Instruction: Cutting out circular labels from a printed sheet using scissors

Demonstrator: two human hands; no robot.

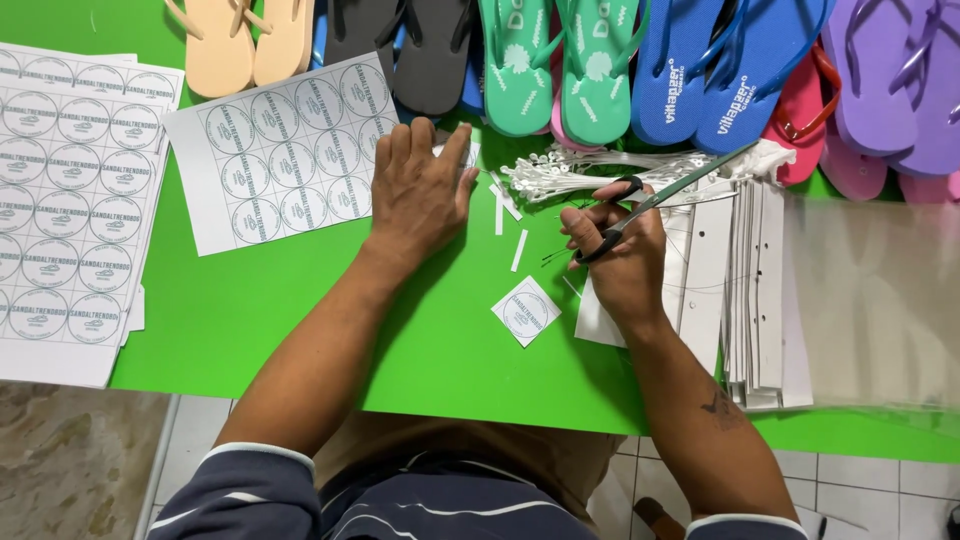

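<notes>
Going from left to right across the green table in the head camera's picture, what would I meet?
Stack of sticker sheets → single sticker sheet → left hand → cut square sticker → right hand holding scissors → pile of white card strips → clear plastic bags.

My left hand (420, 190) flat, palm down, on corner of white paper sheet printed with round labels (285, 150) on green tabletop (300, 320). My right hand (620, 250) grips black-handled metal scissors (650, 200), blades pointing up-right over bundle of white plastic ties (560, 172). Small cut square label (526, 311) lies on green between hands, narrow white paper offcuts (519, 249) near it. Stack of white punched card strips (750, 290) right of scissors hand. More label sheets (70, 200) far left. Row of coloured foam flip-flops (590, 70) along top edge.
</notes>
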